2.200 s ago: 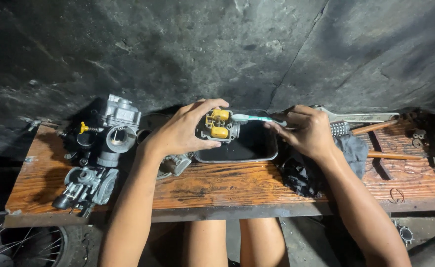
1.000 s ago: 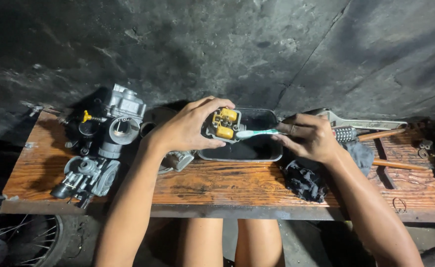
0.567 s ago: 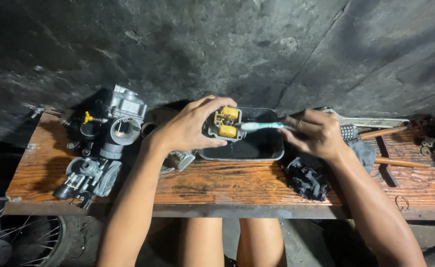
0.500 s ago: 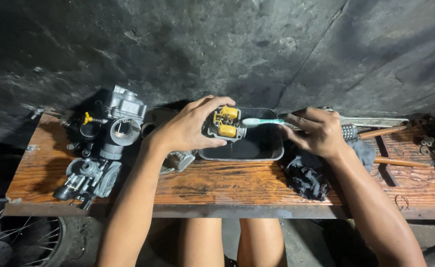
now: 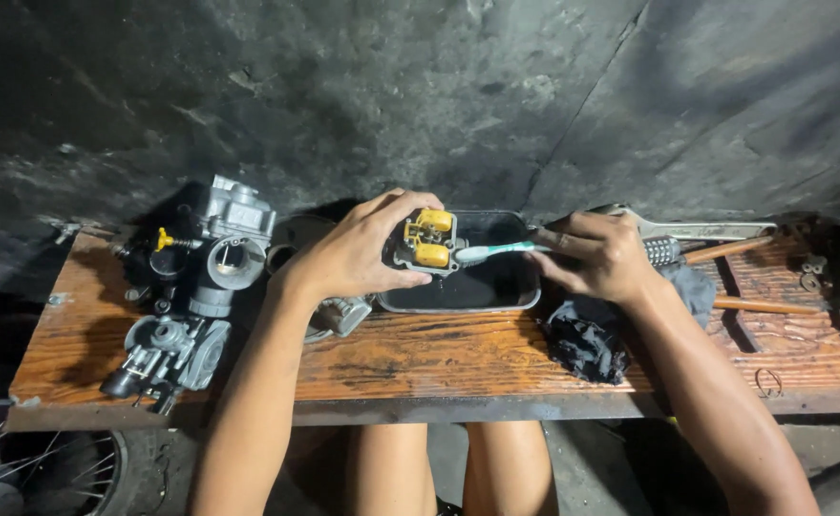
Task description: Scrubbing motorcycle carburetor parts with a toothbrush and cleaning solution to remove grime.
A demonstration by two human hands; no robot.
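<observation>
Over the dark tray [image 5: 496, 296] near the bench's [image 5: 458, 354] back edge, the left hand [image 5: 358, 253] grips a metal part with yellow floats [image 5: 426, 241], while the right hand [image 5: 596, 253] holds a toothbrush [image 5: 496, 251] against it.

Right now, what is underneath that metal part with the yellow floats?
A dark rectangular tray sits below the carburetor part; the left hand covers the part's underside and the tray's left end.

Dim, sharp centre, dark corners, wide-angle bending
</observation>
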